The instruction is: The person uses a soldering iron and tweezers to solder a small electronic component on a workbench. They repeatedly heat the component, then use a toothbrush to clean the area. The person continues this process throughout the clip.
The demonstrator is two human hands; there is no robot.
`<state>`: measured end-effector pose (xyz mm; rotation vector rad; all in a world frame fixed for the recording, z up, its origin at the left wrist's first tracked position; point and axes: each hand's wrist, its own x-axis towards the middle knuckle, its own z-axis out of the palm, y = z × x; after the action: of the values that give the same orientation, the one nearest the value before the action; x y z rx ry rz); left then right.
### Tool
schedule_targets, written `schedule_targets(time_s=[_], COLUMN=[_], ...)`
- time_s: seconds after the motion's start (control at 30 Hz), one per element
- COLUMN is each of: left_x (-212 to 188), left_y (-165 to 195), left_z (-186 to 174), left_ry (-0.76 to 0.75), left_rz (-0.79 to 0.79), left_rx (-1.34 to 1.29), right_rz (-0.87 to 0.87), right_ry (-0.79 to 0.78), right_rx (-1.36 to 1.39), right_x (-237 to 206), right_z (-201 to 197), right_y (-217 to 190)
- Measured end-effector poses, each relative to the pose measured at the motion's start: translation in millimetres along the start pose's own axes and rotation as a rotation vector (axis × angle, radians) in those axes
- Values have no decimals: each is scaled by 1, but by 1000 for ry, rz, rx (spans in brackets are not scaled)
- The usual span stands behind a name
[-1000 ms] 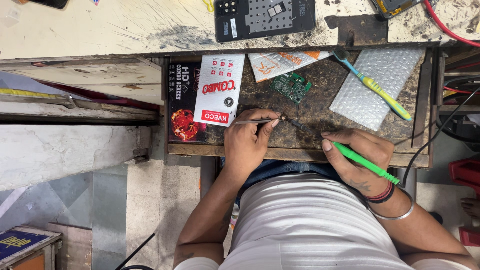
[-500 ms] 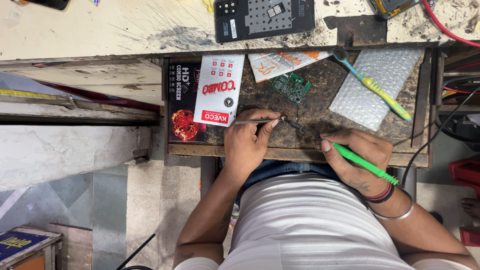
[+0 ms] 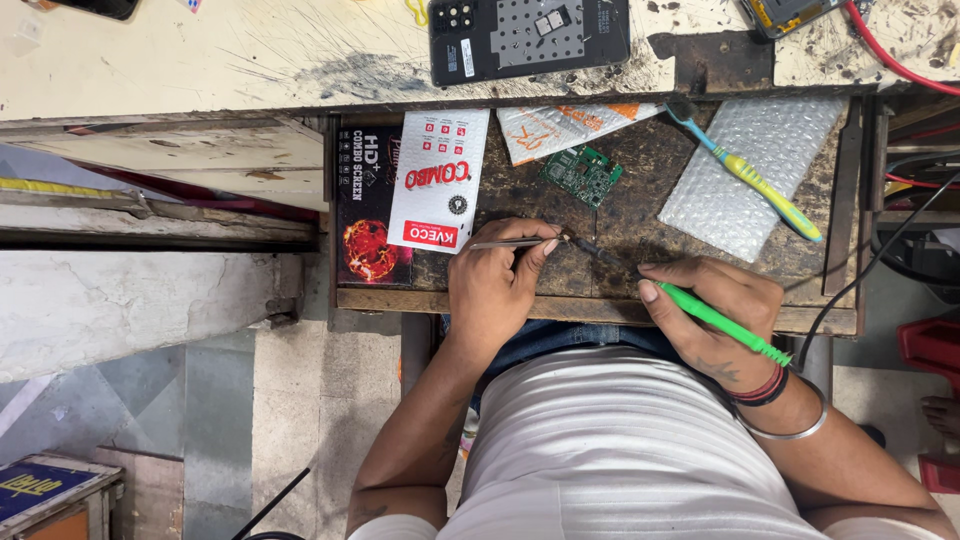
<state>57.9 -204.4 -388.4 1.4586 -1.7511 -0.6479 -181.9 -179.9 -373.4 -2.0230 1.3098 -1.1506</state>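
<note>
Here the work sits on a dark, scarred pull-out tabletop [image 3: 600,280] set below a pale, scratched and stained upper bench [image 3: 250,55]. To the side lies a mottled stone floor [image 3: 300,400], with a blue box [image 3: 45,490] cut off at the frame's corner.

On the tabletop's far edge a black carton [image 3: 365,205] with a red fiery picture lies flat, and a white-and-red printed card pack [image 3: 440,180] overlaps it. Beside that is a white pouch with orange marks [image 3: 560,125], partly tucked under the bench edge. A small green circuit board [image 3: 583,174] lies just below the pouch, and a sheet of bubble wrap [image 3: 750,175] carries a blue-and-yellow toothbrush [image 3: 745,175]. On the bench above, an opened phone body [image 3: 530,35] lies face down; another device and a red wire are cut off at the top.

The left hand [image 3: 500,285] is closed on thin metal tweezers [image 3: 515,243], their tips meeting a tiny part [image 3: 567,237] too small to make out. The right hand [image 3: 715,315] is wrapped round a green-handled soldering iron [image 3: 715,318], whose dark tip points at that same spot, near the tabletop's middle. A black cord [image 3: 870,270] runs off from the handle. The person's lap hides the tabletop's near edge.
</note>
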Motion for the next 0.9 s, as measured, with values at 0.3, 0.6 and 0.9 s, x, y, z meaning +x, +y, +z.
schedule_targets(time_s=[0.3,0.6,0.9], left_x=[1,0,1], left_y=[1,0,0], left_z=[-1,1,2], left_ry=[4,3,7], left_rz=[10,5,16], left_rx=[3,-8,-1], right_rz=[-2,-14,-23], right_ry=[-2,-1,-8], right_rx=[0,19,-6], right_x=[1,1,2], right_z=[-1,-1,-2], right_y=[-1,-1,-2])
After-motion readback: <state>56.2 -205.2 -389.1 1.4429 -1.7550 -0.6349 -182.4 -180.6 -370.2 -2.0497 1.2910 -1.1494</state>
